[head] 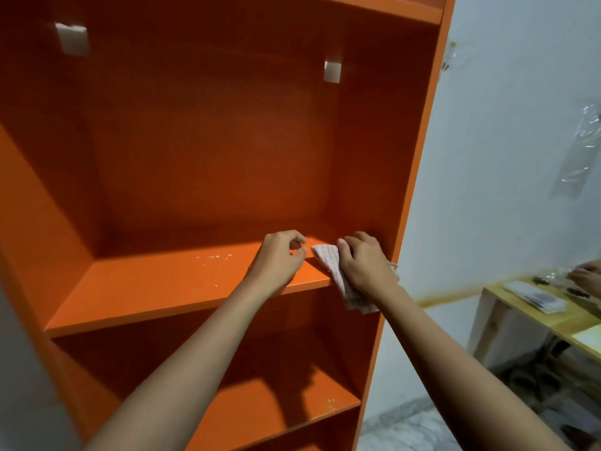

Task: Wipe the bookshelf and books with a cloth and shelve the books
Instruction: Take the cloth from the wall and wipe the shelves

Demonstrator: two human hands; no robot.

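Cloth (329, 261) hangs over a board edge of the orange bookshelf (156, 288), right end; right hand (369, 266) grips it, fingers curled; left hand (280, 260) rests just beside, loosely curled, holding nothing.

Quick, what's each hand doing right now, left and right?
Left hand: loosely curled, holding nothing, resting on the shelf.
Right hand: grips the cloth at the shelf's right end.
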